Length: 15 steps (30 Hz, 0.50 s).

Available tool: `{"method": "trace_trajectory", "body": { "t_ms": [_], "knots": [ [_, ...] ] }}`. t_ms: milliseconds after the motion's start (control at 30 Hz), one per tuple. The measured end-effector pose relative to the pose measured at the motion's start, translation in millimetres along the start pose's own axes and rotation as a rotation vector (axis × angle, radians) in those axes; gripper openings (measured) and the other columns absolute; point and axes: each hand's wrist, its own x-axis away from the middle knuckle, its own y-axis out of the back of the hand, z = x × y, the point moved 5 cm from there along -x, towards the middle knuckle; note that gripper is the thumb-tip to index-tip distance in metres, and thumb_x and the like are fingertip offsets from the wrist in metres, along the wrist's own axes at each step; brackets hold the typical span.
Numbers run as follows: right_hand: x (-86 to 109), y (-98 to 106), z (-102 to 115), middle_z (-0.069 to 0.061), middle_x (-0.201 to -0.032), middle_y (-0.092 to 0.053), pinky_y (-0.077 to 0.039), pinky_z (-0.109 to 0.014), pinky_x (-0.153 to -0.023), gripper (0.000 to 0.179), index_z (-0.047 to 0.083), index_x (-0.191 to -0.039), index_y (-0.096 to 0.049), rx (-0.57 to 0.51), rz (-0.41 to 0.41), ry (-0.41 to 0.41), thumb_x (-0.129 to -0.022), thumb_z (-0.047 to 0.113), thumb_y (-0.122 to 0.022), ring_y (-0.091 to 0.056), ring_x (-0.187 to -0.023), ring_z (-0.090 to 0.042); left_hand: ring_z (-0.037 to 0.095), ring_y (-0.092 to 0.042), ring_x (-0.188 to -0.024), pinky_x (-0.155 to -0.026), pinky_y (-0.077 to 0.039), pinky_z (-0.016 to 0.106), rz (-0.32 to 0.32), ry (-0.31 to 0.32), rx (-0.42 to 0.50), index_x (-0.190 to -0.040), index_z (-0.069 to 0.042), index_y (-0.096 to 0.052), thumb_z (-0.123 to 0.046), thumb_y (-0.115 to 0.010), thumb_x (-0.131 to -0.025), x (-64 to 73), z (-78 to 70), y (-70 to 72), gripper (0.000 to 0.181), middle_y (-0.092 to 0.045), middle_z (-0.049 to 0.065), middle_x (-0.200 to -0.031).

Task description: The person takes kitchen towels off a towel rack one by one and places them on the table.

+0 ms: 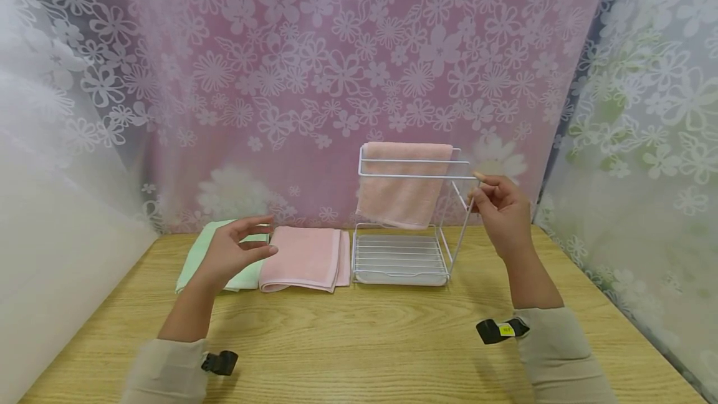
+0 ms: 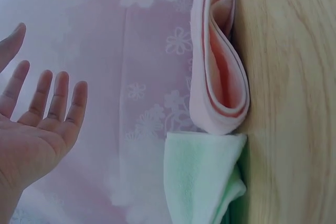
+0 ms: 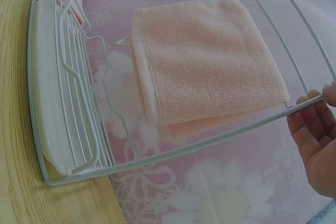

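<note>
A white wire rack (image 1: 464, 229) stands on the table with a pink towel (image 1: 405, 189) draped over its back top bar. My right hand (image 1: 502, 211) pinches the rack's upper right corner between thumb and fingers, and the right wrist view shows the fingers around the white frame bar (image 3: 231, 132). My left hand (image 1: 235, 251) is raised with fingers spread and holds nothing. Under and beside it lie a folded green towel (image 1: 199, 257) and a folded pink towel (image 1: 305, 257), side by side left of the rack.
A white tray (image 1: 401, 278) sits in the rack's base beneath the wire shelf. The wooden table (image 1: 336, 341) extends toward me. A pink flowered curtain (image 1: 314, 80) hangs behind, with pale sheets on both sides.
</note>
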Motion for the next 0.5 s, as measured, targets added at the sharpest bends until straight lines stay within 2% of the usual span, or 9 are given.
{"method": "trace_trajectory", "body": {
  "t_ms": [233,500],
  "knots": [
    [0.6,0,1,-0.01,-0.082,-0.066,-0.056,-0.021,-0.066,0.025,-0.005,-0.117,-0.065,-0.017,0.002,-0.006,-0.093,-0.007,-0.059,-0.062,-0.069,-0.017,0.041,-0.058,-0.112,-0.081,-0.056,0.034,0.011,-0.023,0.003,-0.137,-0.005,-0.054,-0.011,-0.08,-0.082,-3.6,-9.1,-9.6,0.062,-0.053,0.019,-0.133],
    [0.0,0,1,-0.005,-0.08,-0.066,-0.055,-0.02,-0.065,0.024,-0.012,-0.117,-0.06,-0.004,-0.006,-0.008,-0.093,-0.009,-0.058,-0.063,-0.068,-0.016,0.035,-0.055,-0.117,-0.091,-0.052,0.041,0.041,-0.091,-0.049,-0.135,-0.009,-0.058,-0.012,-0.081,-0.081,-8.8,-21.0,-22.5,0.058,-0.053,0.014,-0.135]
  ]
}}
